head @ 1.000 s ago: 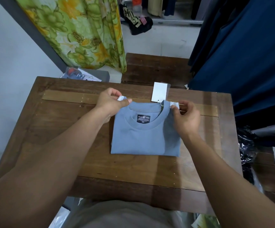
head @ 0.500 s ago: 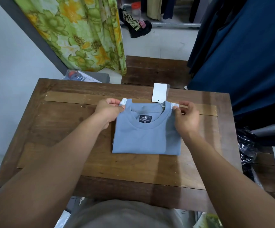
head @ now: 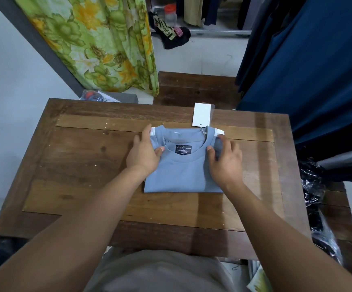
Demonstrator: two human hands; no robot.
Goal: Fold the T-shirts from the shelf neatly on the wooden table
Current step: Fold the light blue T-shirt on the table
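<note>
T-shirt (head: 183,173), blue-grey, sat folded square mid wooden table (head: 86,165). Left hand (head: 143,153) and right hand (head: 226,160) lay spread on its shoulders, pressing, gripping nothing. Looked like final smoothing, next up probably setting it aside and grabbing another

Single head view, steeply down, close over table (head: 86,165).

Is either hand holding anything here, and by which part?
Nothing looks gripped. The left hand and right hand rest with loose fingers on the shoulders of the folded grey-blue T-shirt, either side of its collar, on the wooden table.
</note>
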